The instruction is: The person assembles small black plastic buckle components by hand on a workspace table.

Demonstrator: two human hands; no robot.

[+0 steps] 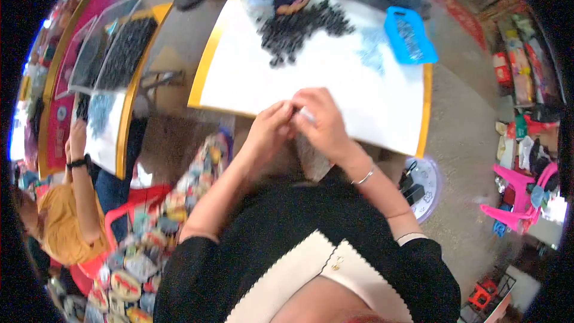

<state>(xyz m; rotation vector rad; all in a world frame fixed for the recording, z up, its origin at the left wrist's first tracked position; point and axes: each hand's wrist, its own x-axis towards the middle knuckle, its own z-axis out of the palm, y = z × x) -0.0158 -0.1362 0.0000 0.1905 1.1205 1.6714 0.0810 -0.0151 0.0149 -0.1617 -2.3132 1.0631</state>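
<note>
Black short-sleeved top with a scalloped cream collar [311,269] — thin silver bangle [363,176] on the right wrist.

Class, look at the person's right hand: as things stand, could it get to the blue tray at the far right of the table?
Probably yes. The right hand works with the left hand at the near edge, and bare white table lies between it and the blue tray; nothing stands in the way.

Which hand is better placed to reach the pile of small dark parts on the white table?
Probably the right hand: it lies slightly farther up the white table, nearer the pile of dark parts. The left hand sits at the table's near edge, pressed against the right.
</note>
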